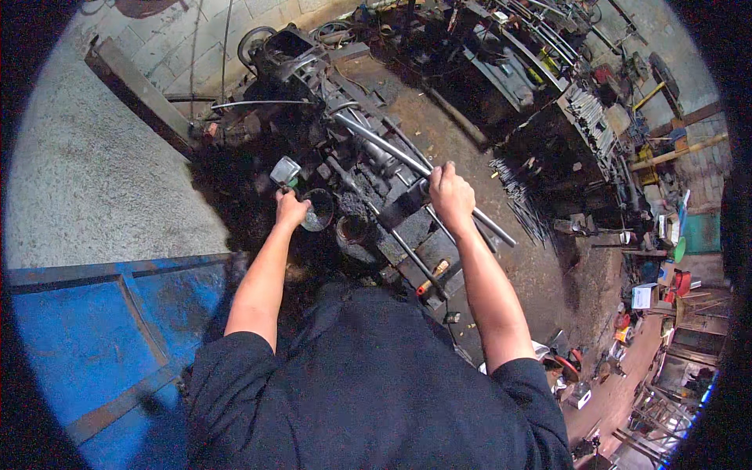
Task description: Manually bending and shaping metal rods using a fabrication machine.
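Note:
My left hand [292, 209] is closed, its fingertips just below a small boxy silver piece [285, 170] with a bit of green under it. What those fingers grip is hidden. Beside this hand is a round, greyish bowl-like part [319, 210]. My right hand [452, 196] is wrapped over a long, bare metal rod [384, 144], which lies slanting across a dark, greasy lathe-like machine [368, 176]. The rod's near end sticks out past my right hand, over the floor.
A dark round can [354, 229] stands on the machine near my body. An orange-tipped tool [425, 288] lies at its near end. Loose thin rods [521, 204] cover the floor to the right, beside a cluttered bench [587, 117]. Blue metal panels [86, 329] are at left.

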### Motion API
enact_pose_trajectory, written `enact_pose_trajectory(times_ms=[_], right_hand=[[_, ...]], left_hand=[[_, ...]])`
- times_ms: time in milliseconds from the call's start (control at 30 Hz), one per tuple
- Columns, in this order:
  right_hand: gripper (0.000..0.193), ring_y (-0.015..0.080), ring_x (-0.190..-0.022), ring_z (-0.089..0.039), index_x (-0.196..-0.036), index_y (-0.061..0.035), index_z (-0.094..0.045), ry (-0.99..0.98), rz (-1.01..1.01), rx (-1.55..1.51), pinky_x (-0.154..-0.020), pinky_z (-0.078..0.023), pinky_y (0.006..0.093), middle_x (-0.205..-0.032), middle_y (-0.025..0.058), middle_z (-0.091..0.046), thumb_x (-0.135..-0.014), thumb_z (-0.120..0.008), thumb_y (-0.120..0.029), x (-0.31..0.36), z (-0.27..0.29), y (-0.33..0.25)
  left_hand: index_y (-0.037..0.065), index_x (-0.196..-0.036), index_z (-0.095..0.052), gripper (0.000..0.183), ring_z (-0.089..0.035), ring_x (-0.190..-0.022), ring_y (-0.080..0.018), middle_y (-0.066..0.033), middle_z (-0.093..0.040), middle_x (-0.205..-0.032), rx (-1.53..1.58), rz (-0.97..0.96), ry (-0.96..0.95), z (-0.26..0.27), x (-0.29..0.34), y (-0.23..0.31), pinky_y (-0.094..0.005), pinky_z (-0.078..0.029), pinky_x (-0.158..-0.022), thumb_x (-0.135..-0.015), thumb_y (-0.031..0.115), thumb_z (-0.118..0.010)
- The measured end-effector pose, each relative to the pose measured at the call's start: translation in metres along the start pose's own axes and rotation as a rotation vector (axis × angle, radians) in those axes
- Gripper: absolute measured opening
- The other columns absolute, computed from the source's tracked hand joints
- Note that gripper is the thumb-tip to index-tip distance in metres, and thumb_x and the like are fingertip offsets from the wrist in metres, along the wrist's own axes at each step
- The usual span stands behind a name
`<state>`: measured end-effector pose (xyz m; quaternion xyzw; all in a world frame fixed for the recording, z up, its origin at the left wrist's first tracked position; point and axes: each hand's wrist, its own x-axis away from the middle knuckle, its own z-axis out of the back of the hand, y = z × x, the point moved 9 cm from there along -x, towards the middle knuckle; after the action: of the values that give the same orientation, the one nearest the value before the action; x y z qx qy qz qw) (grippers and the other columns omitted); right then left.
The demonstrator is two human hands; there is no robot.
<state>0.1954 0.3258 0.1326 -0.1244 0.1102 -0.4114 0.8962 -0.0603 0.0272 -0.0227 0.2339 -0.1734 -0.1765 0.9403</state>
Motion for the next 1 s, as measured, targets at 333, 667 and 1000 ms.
enact_pose_trajectory(times_ms=[333, 667, 1000], right_hand=[[0.039, 0.0433, -0.069, -0.062, -0.094, -0.0013, -0.056, -0.050, -0.045, -0.026, -0.066, -0.049, 0.0528, -0.073, 0.0248, -0.063, -0.090, -0.038, -0.035, 0.000, -0.001, 0.003], [0.039, 0.0409, -0.084, -0.063, -0.087, 0.0002, -0.065, -0.294, -0.071, 0.035, -0.078, -0.049, 0.0488, -0.088, 0.0258, -0.064, -0.082, -0.042, -0.031, -0.031, -0.016, -0.001], [0.045, 0.0417, -0.091, -0.061, -0.089, 0.0033, -0.066, -0.323, -0.223, -0.138, -0.084, -0.047, 0.0467, -0.091, 0.0268, -0.063, -0.082, -0.041, -0.033, -0.024, -0.024, 0.003]], left_hand=[[-0.006, -0.117, -0.054, 0.063, -0.045, -0.118, -0.0395, -0.0314, -0.040, -0.129, -0.009, 0.035, -0.080, -0.005, -0.008, 0.003, -0.0387, -0.036, -0.101, -0.071, 0.032, -0.073], [-0.006, -0.114, -0.055, 0.062, -0.046, -0.115, -0.0408, -0.0325, -0.042, -0.124, -0.057, 0.006, -0.113, -0.018, -0.021, -0.004, -0.0399, -0.038, -0.099, -0.070, 0.033, -0.073], [-0.010, -0.116, -0.053, 0.064, -0.045, -0.117, -0.0434, -0.0372, -0.026, -0.135, -0.067, 0.025, -0.152, -0.013, -0.016, 0.000, -0.0402, -0.039, -0.099, -0.071, 0.032, -0.072]])
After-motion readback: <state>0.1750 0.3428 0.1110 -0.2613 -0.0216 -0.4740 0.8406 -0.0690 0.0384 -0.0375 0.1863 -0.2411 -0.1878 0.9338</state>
